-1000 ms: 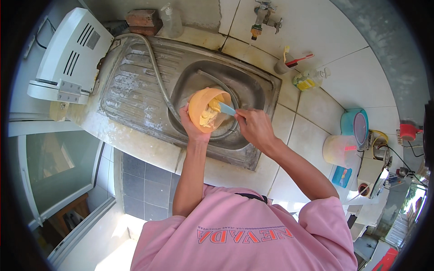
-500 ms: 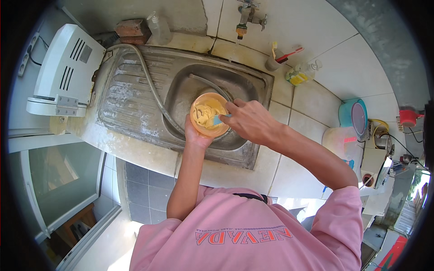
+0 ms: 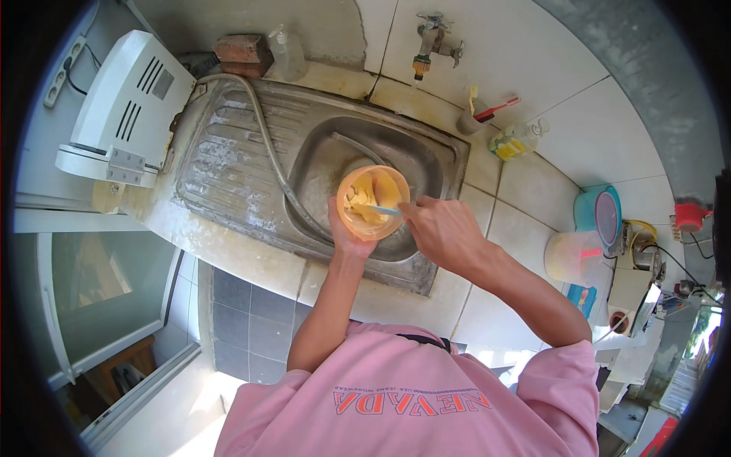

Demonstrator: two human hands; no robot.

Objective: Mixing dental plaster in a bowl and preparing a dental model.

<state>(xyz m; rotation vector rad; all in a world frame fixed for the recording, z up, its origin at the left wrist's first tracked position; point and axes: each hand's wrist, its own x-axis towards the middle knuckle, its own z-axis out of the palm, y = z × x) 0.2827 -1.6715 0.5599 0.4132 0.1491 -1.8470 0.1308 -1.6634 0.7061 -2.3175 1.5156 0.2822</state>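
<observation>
Over the sink basin, my left hand cups a round orange plastic bowl from below and its left side. Thick, pale yellow paste clings to the inside, heaped mostly toward the left. My right hand pinches the light blue handle of a slim utensil at the bowl's right rim. The utensil's other end is buried in the paste, so I cannot tell whether it is a spoon or a spatula.
Below the bowl is a steel sink, with a grey hose running across its drainboard. A tap juts from the tiled wall. Toothbrushes in a cup and a pump bottle stand behind; a white appliance is at left.
My right hand has drawn back and toward me, exposing more of the blue handle across the bowl. The paste has shifted shape inside. The whole view has moved slightly.
</observation>
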